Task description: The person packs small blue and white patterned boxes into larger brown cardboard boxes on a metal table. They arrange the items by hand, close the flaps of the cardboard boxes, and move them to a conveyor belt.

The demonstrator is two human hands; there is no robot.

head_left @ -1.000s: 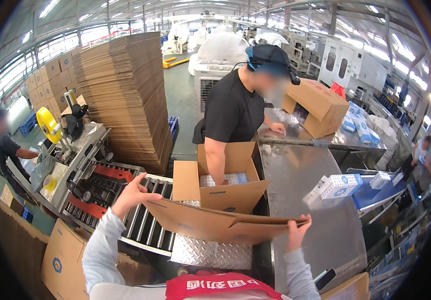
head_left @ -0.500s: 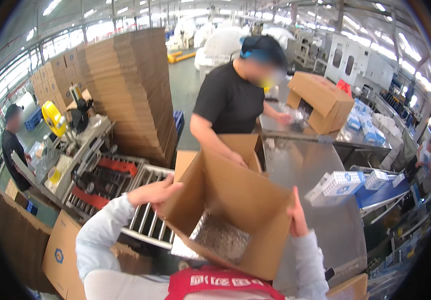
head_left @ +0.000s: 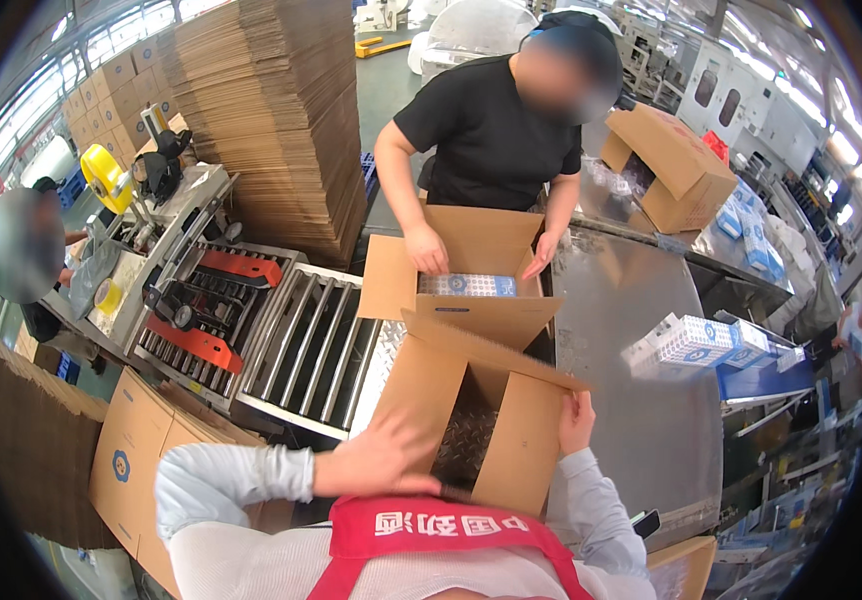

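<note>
In front of my chest is a brown cardboard carton with flaps partly folded inward. Through the gap between them shows a dark, diamond-patterned surface. My right hand grips the carton's right edge, fingers closed against the board. My left hand, slightly blurred, lies at the near left side with its fingers stretched out over the cardboard. Just beyond, a second open carton holds a white-and-blue patterned box. A co-worker's hands reach into that second carton.
A roller conveyor with a red-railed machine lies left. A metal table is at right, with white-and-blue boxes at its edge. Flat cardboard is stacked high behind; another carton lies at the back right.
My carton has come down and its flaps have folded inward. My left hand has left its far left edge and moved nearer me. The co-worker now has both hands at the second carton.
</note>
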